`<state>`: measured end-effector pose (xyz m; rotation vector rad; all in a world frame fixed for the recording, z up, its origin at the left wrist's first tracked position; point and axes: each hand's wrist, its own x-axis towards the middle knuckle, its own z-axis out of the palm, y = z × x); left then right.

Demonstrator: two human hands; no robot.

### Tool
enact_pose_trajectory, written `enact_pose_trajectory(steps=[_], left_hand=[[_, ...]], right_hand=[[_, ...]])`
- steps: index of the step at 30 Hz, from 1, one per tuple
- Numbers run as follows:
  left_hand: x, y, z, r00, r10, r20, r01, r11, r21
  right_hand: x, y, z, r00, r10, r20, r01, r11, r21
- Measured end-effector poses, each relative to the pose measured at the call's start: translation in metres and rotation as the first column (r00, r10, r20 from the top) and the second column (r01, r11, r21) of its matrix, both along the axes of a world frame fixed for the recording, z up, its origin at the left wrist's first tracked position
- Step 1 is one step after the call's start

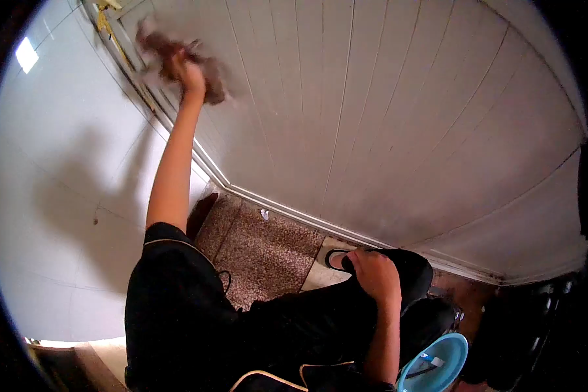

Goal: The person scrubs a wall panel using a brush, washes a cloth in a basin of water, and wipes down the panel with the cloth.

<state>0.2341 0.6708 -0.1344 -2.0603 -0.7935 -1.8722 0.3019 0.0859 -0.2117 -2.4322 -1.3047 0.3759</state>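
My left hand (191, 75) is stretched out to the upper left, closed on a brown cloth (155, 43) and pressing it to a white panelled door (320, 98). Motion blurs the cloth and part of the fingers. Lower down, my right hand (377, 276) rests on my bent knee in black trousers, its fingers laid over the knee and holding nothing I can see.
A light blue basin (456, 366) with a small packet inside stands at the lower right. Beside it are dark objects (516, 333). Pale tiled wall (46, 176) rises on the left. Speckled brown floor (268, 248) meets the door's bottom edge.
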Motion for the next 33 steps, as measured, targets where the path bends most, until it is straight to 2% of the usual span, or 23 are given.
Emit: enact_pose_trajectory(steps=[3, 5, 7, 10, 12, 14, 15, 17, 19, 21, 23, 25, 27, 30, 33], left_hand=[[-0.011, 0.032, -0.051, 0.946, -0.025, 0.324, 0.084, 0.982, -0.172], [-0.004, 0.028, -0.074, 0.926, 0.008, 0.378, 0.089, 0.968, -0.237], [0.012, -0.001, -0.084, 0.953, 0.055, 0.297, 0.029, 0.962, -0.271], [0.048, -0.063, -0.089, 0.991, 0.018, 0.135, 0.011, 0.977, -0.211], [0.073, -0.112, -0.091, 0.999, -0.05, 0.014, 0.052, 0.987, -0.15], [0.093, -0.169, -0.094, 0.984, -0.146, -0.104, 0.136, 0.986, -0.096], [0.104, -0.198, -0.095, 0.966, -0.207, -0.156, 0.198, 0.978, -0.068], [0.124, -0.256, -0.089, 0.902, -0.343, -0.261, 0.345, 0.938, -0.038], [0.141, -0.311, -0.068, 0.787, -0.515, -0.339, 0.536, 0.843, -0.036], [0.155, -0.361, -0.042, 0.582, -0.745, -0.325, 0.743, 0.65, -0.16], [0.181, -0.419, -0.048, 0.448, -0.85, -0.278, 0.824, 0.513, -0.241], [0.212, -0.473, -0.062, 0.418, -0.781, -0.464, 0.868, 0.493, -0.049], [0.211, -0.482, -0.061, 0.41, -0.693, -0.593, 0.889, 0.45, 0.089], [0.206, -0.461, -0.065, 0.425, -0.621, -0.659, 0.89, 0.419, 0.179], [0.189, -0.405, -0.075, 0.448, -0.573, -0.687, 0.873, 0.448, 0.195]], right_hand=[[-0.006, 0.001, 0.0, 1.0, -0.024, 0.004, 0.024, 1.0, -0.006], [-0.002, 0.003, 0.001, 0.998, -0.05, -0.042, 0.047, 0.997, -0.058], [-0.002, 0.0, 0.0, 0.997, -0.058, -0.045, 0.056, 0.997, -0.05], [0.0, 0.005, 0.001, 0.997, -0.055, -0.048, 0.052, 0.997, -0.061], [0.002, 0.004, 0.0, 0.998, -0.056, -0.04, 0.052, 0.994, -0.099], [0.003, -0.002, -0.006, 1.0, -0.01, -0.024, 0.01, 1.0, 0.006], [0.003, -0.003, -0.007, 1.0, -0.01, -0.025, 0.01, 1.0, -0.005], [0.0, -0.004, -0.008, 0.995, -0.083, -0.054, 0.082, 0.996, -0.015], [-0.004, -0.005, -0.002, 0.992, -0.109, -0.056, 0.107, 0.994, -0.038], [-0.007, 0.004, 0.002, 0.99, -0.127, -0.057, 0.123, 0.99, -0.074], [-0.01, 0.005, 0.003, 0.992, -0.12, -0.046, 0.116, 0.99, -0.082], [-0.007, 0.01, 0.007, 0.993, -0.111, -0.039, 0.108, 0.991, -0.08], [-0.005, 0.01, 0.004, 0.993, -0.105, -0.044, 0.102, 0.992, -0.075], [0.002, 0.014, 0.0, 0.99, -0.133, -0.043, 0.128, 0.985, -0.115], [0.003, 0.02, 0.016, 0.983, -0.144, -0.114, 0.132, 0.985, -0.109]])
